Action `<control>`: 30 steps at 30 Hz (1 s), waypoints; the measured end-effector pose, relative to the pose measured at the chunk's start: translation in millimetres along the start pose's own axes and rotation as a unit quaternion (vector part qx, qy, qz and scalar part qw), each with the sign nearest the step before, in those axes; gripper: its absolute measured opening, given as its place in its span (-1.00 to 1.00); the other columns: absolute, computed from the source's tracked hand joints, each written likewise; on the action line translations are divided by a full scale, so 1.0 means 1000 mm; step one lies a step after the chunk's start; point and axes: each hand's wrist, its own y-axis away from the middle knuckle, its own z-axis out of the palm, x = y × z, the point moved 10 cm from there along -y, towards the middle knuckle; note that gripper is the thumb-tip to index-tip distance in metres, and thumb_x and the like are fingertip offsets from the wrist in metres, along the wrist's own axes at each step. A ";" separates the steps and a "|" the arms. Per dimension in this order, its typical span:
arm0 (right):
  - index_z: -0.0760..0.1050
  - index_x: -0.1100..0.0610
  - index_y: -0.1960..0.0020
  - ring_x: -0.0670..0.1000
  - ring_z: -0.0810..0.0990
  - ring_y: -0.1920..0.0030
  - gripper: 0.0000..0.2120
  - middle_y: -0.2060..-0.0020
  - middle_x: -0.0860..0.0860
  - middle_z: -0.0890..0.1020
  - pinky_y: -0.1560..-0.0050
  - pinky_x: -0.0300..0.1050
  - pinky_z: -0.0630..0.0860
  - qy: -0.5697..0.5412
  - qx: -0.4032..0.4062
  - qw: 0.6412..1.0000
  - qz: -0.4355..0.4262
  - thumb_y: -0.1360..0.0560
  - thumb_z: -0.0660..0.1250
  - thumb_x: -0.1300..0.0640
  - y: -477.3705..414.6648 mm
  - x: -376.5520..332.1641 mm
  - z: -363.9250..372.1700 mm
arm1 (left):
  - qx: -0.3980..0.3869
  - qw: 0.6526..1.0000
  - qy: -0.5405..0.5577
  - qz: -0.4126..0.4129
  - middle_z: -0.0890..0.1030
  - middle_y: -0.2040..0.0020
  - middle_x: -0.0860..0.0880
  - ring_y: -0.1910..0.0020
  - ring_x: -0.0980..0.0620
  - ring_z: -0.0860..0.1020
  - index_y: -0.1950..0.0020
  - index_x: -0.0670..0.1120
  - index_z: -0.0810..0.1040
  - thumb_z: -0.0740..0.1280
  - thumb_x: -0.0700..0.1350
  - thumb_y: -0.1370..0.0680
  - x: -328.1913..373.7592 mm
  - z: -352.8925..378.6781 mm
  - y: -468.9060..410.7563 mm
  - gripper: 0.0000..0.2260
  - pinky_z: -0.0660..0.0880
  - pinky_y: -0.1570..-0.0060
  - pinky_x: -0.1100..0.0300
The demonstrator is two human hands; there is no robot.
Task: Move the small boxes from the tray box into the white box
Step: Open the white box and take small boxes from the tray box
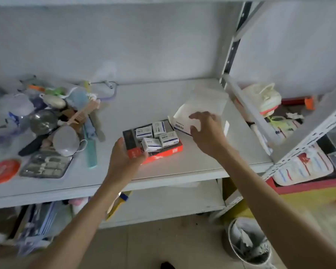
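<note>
Head cam only here. The shelf (182,166) has a decent bare stretch of white surface behind both hands and between the tray box and the front lip, which runs just under the left wrist. The clutter pile (47,121) (combs, a bowl, a manicure set) sits well off to the left of the left hand, and a metal upright (229,55) closes things off to the right of the right hand.

Writing: the white box (190,113) has dark blue print on its near side, Chinese characters, too blurry for me to read. The small boxes (156,135) have blue label bands, also unreadable.

Left hand (124,156) is loosely curled around the near left corner of the red and black tray box (157,156), thumb on top of the rim. Five or so small boxes are all sitting in that tray, just ahead of the left fingers. Right hand (206,129) is spread open, fingers fanned, over the front of the white box; can't tell if it's actually touching. White box sits just beside the tray's far right corner, flap up
</note>
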 end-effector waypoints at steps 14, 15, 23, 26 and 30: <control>0.58 0.05 -0.11 0.32 0.56 -0.07 -0.65 -0.08 0.16 0.67 -0.02 0.13 0.56 0.087 -0.086 0.992 0.008 -0.45 0.21 0.35 -0.004 0.035 0.025 | -0.017 0.999 -0.047 0.017 0.56 -0.22 0.04 -0.16 0.05 0.54 -0.28 0.08 0.38 0.56 -0.09 -0.32 -0.018 0.011 -0.047 -0.40 0.48 -0.18 0.09; 0.59 0.06 -0.10 0.30 0.56 -0.08 -0.67 -0.07 0.14 0.68 -0.03 0.11 0.56 0.084 -0.087 0.993 -0.001 -0.46 0.21 0.35 0.000 0.036 0.022 | -0.025 0.999 -0.043 0.021 0.54 -0.24 0.05 -0.17 0.07 0.53 -0.29 0.08 0.37 0.55 -0.09 -0.33 -0.019 0.011 -0.049 -0.39 0.47 -0.20 0.10; 0.63 0.14 -0.01 0.18 0.61 0.02 -0.70 0.04 0.08 0.71 -0.08 0.03 0.52 0.048 -0.112 0.989 -0.077 -0.45 0.25 0.45 0.024 0.026 0.024 | -0.068 0.997 -0.023 0.039 0.44 -0.33 0.07 -0.26 0.09 0.44 -0.44 0.03 0.25 0.52 -0.12 -0.39 -0.016 0.012 -0.050 -0.30 0.35 -0.23 0.24; 0.61 0.14 0.02 0.15 0.62 0.07 -0.68 0.10 0.07 0.71 -0.11 0.10 0.49 0.057 -0.127 0.985 -0.098 -0.42 0.25 0.48 0.031 0.025 0.030 | -0.061 0.998 -0.016 0.031 0.39 -0.29 0.13 -0.24 0.15 0.39 -0.49 0.01 0.19 0.50 -0.17 -0.42 -0.015 0.012 -0.046 -0.27 0.28 -0.18 0.32; 0.56 0.09 -0.12 0.12 0.54 -0.15 -0.73 -0.08 0.03 0.65 -0.27 -0.10 0.21 0.094 -0.135 0.983 -0.086 -0.49 0.28 0.34 0.034 0.019 0.025 | -0.056 0.996 -0.043 0.047 0.39 -0.35 0.06 -0.29 0.10 0.36 -0.47 -0.02 0.23 0.52 -0.06 -0.40 -0.016 0.011 -0.046 -0.28 0.32 -0.31 0.14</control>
